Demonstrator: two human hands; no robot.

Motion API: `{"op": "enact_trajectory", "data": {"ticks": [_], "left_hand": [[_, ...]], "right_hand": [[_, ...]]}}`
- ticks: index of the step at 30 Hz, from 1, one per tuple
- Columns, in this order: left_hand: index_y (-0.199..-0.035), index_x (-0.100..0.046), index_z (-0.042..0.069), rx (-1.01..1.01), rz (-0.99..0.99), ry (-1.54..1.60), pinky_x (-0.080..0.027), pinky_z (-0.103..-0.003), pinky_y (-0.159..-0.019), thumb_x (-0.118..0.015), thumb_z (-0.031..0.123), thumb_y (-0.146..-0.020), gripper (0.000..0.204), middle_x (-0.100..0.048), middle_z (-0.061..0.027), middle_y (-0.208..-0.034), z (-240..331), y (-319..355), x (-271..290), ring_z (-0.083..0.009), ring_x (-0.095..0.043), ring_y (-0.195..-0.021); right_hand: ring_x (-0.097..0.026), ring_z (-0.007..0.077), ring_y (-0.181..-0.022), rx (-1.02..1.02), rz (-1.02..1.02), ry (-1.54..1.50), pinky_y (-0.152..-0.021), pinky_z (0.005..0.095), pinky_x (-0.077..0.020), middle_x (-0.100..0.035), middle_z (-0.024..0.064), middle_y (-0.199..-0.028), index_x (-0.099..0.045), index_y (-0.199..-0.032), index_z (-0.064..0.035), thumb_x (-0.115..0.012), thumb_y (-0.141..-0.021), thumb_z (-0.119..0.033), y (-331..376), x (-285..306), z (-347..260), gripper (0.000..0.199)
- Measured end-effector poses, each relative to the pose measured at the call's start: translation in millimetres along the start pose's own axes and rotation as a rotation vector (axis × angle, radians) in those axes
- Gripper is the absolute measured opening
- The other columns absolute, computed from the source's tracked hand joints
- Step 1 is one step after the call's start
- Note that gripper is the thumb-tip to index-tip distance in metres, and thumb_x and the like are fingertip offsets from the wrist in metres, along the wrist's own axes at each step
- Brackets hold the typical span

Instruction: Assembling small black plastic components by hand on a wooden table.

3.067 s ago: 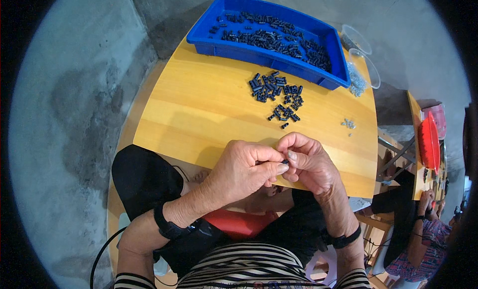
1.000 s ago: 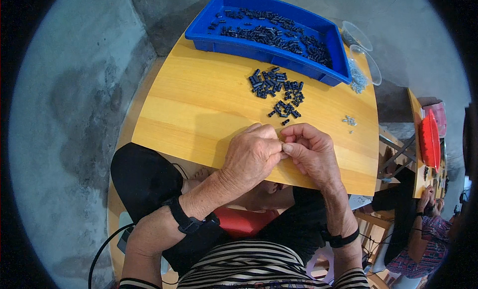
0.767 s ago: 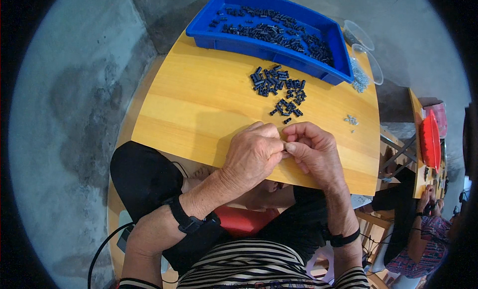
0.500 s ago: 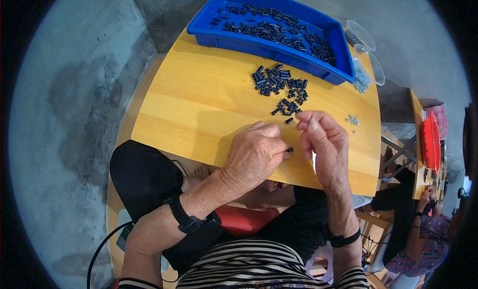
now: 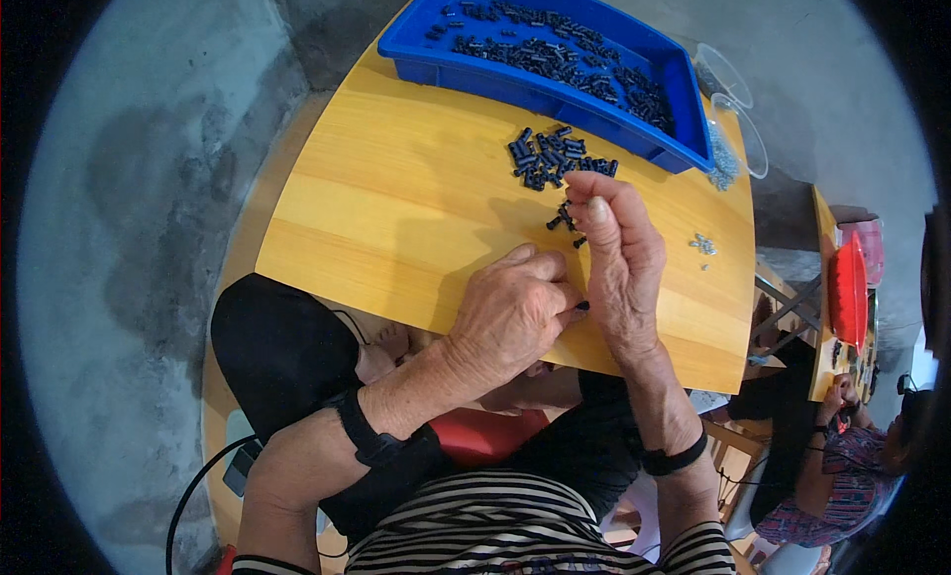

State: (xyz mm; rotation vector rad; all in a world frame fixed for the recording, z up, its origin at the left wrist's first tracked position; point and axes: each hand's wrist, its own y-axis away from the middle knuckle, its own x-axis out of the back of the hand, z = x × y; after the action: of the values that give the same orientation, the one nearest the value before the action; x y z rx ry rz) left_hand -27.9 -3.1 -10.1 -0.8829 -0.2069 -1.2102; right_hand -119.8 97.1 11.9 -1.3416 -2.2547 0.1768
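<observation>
My left hand is closed near the table's front edge, pinching a small black cylindrical part whose end sticks out past the fingertips. My right hand is raised just right of it, in front of the nearer part of a pile of similar black parts. Its fingers are bent toward the thumb; anything between them is hidden or too small to make out. Several black pieces lie partly hidden behind the right fingers.
A blue tray of many black parts stands at the table's far side. Small silver pieces lie at the right. Clear plastic containers stand beyond them, one holding silver pieces. Another person sits at a table on the far right.
My right hand has moved up and left, and now covers part of the black pile. My left hand stays almost in place, still gripping the black part.
</observation>
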Motion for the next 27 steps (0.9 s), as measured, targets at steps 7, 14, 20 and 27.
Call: {"op": "enact_trajectory", "data": {"ticks": [7, 14, 20, 27], "left_hand": [[-0.072, -0.068, 0.007, 0.016, -0.038, 0.020, -0.050, -0.036, -0.068, -0.071, 0.013, -0.068, 0.008, -0.059, -0.0052, -0.080, -1.0, 0.6, 0.7, -0.0238, -0.057, -0.080], [-0.071, -0.066, 0.006, 0.007, 0.004, 0.022, -0.050, -0.036, -0.067, -0.070, 0.012, -0.069, 0.008, -0.056, -0.0050, -0.077, -2.1, 1.9, -2.1, -0.0239, -0.056, -0.078], [-0.072, -0.065, 0.004, 0.020, 0.016, 0.036, -0.050, -0.038, -0.066, -0.070, 0.012, -0.070, 0.009, -0.057, -0.0059, -0.077, -3.0, 2.2, -2.8, -0.0254, -0.057, -0.079], [-0.074, -0.066, 0.003, 0.032, 0.061, 0.112, -0.050, -0.039, -0.065, -0.069, 0.009, -0.068, 0.009, -0.062, -0.0068, -0.082, -6.7, 3.4, -6.7, -0.0267, -0.057, -0.079]], "right_hand": [[-0.054, 0.0122, -0.089, -0.125, 0.028, -0.338, -0.083, 0.0271, -0.0453, -0.061, 0.0053, -0.101, -0.062, -0.114, 0.0006, -0.046, -0.102, -0.032, -1.0, -7.1, -14.6, 0.038], [-0.054, 0.0127, -0.090, -0.090, -0.045, -0.256, -0.084, 0.0282, -0.0451, -0.061, 0.0066, -0.100, -0.061, -0.114, 0.0022, -0.044, -0.102, -0.032, -1.0, -12.1, -16.6, 0.040], [-0.053, 0.0127, -0.090, -0.031, -0.093, -0.166, -0.084, 0.0275, -0.0445, -0.060, 0.0058, -0.099, -0.061, -0.113, 0.0024, -0.045, -0.102, -0.031, -1.1, -10.9, -16.7, 0.039], [-0.058, 0.0188, -0.091, -0.026, -0.110, -0.160, -0.082, 0.0305, -0.0478, -0.059, 0.0106, -0.095, -0.062, -0.110, 0.0015, -0.049, -0.100, -0.026, 2.1, -15.0, -15.1, 0.032]]}}
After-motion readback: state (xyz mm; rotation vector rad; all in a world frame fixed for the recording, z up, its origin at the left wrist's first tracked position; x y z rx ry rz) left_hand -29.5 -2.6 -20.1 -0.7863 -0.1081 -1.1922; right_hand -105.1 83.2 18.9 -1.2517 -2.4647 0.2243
